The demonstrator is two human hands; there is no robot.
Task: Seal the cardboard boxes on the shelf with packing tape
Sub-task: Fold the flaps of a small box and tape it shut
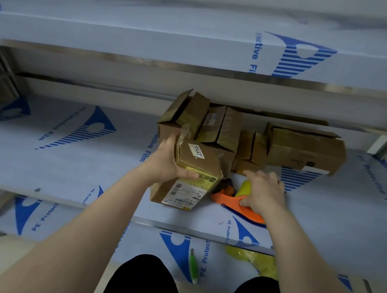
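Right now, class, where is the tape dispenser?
In the head view, the tape dispenser lies on the middle shelf under the right hand, right of the box the left hand grips.

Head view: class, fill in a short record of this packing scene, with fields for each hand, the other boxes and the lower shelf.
left hand: left hand grips a small brown cardboard box with white labels, tilted
right hand: right hand holds an orange plastic tape dispenser lying on the film-covered shelf
behind: brown cardboard boxes with open flaps
lower shelf: slim green cutter
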